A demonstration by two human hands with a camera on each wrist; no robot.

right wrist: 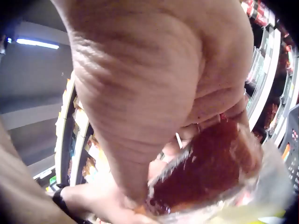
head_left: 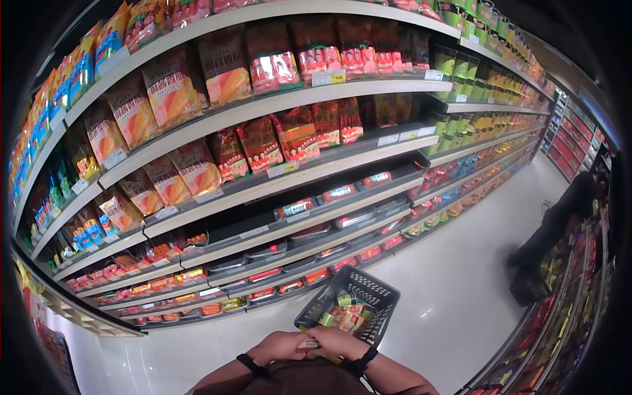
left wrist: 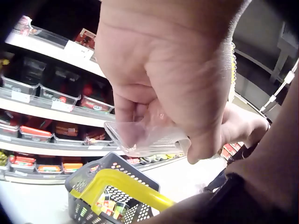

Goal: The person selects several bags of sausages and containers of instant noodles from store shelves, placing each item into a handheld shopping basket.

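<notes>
In front of the person's body, both hands hold one small clear plastic pack [head_left: 307,343] with a reddish-brown piece of meat [right wrist: 205,168] inside. The left hand [head_left: 280,345] grips it from the left, its curled fingers over the see-through wrapping [left wrist: 145,140]. From the other side the right hand [head_left: 337,341] holds the same pack, with its fingertips at the meat's edge. A dark grey perforated shopping basket [head_left: 388,296] is just beyond the hands, low down, holding several colourful packets [head_left: 352,316]. Its yellow handle [left wrist: 117,179] passes behind a forearm in the left wrist view.
Long shelves [head_left: 276,99] of bagged sausages and snacks curve across the front and left. Plastic trays [left wrist: 60,88] of meat line the lower tiers. A dark-clothed person [head_left: 559,217] bends by the right-hand shelves [head_left: 559,322]. Pale tiled floor [head_left: 447,296] runs between.
</notes>
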